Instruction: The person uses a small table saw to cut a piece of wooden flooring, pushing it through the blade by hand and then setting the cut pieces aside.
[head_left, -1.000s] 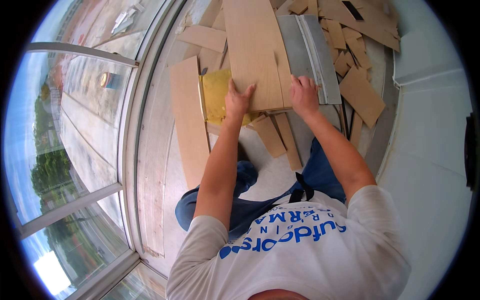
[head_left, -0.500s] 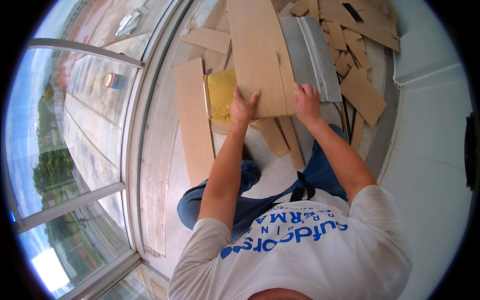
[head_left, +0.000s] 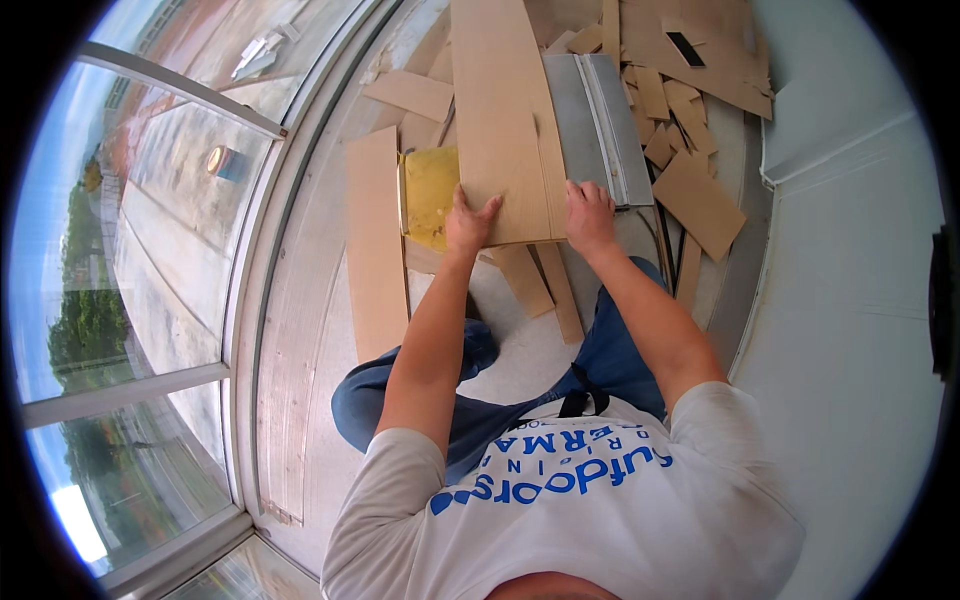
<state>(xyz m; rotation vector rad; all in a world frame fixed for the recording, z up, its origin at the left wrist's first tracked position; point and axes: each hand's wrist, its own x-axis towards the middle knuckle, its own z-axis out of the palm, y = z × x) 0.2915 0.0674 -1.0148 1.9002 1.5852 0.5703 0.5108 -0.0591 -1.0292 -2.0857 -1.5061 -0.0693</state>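
A long pale wooden board [head_left: 500, 110] lies across a grey metal saw table [head_left: 590, 120] and a yellow plate [head_left: 429, 195]. My left hand [head_left: 469, 222] grips the near left corner of the board, thumb spread on its face. My right hand [head_left: 590, 217] is closed at its right edge, fingertips curled against it. A thin split or seam runs along the board near that right edge. Another wide board [head_left: 372, 240] lies to the left, beside the yellow plate.
Wood offcuts [head_left: 680, 130] are heaped at the right, with narrow strips [head_left: 560, 290] below the table. A glazed door frame [head_left: 245, 330] borders the left; a white wall [head_left: 840, 280] stands at the right. My bent legs [head_left: 380, 400] rest on the floor.
The board and both my hands have slid a little toward me over the saw table. The camera view has also shifted slightly.
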